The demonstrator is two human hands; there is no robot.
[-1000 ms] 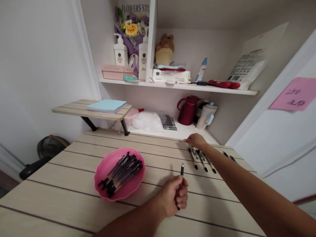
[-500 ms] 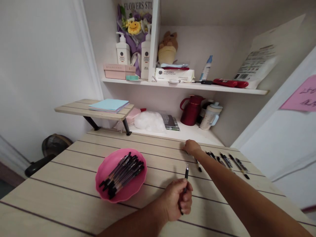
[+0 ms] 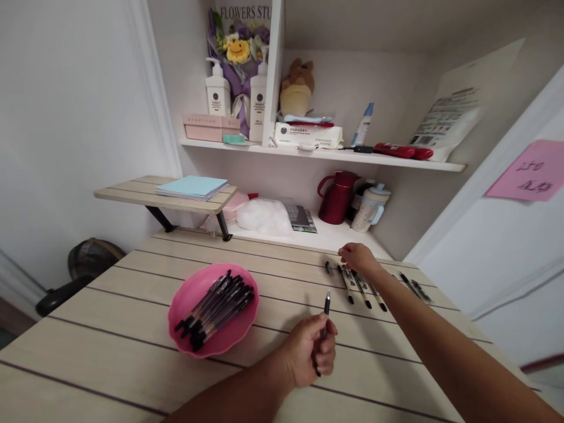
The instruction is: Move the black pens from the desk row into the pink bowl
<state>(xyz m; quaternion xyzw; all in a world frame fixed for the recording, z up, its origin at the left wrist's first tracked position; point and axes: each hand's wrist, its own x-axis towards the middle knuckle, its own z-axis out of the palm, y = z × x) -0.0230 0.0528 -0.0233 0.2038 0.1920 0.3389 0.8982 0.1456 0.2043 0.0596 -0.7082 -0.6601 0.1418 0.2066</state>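
Note:
My left hand point(image 3: 312, 351) is closed around a black pen point(image 3: 326, 306), which stands upright with its bare metal tip pointing up. My right hand point(image 3: 358, 258) is farther back, just above the tops of several dark pens point(image 3: 362, 292) lying side by side on the table. Its fingers are loosely bent and a little apart, and nothing shows in them. Left of that hand lies a small black pen cap point(image 3: 329, 268). A pink scalloped bowl point(image 3: 183, 296) to the left holds a pile of black capped pens point(image 3: 220, 308).
More pens point(image 3: 415, 286) lie farther right, partly behind my right forearm. At the back left stands a small raised shelf point(image 3: 132, 191) bearing coloured paper point(image 3: 194, 186). A red jug point(image 3: 337, 198) and a pale cup point(image 3: 369, 208) stand at the back under a white shelf point(image 3: 317, 154).
My right hand has moved right, away from the small cap, which now lies uncovered on the table. My left hand keeps its hold on the pen. The view has shifted slightly.

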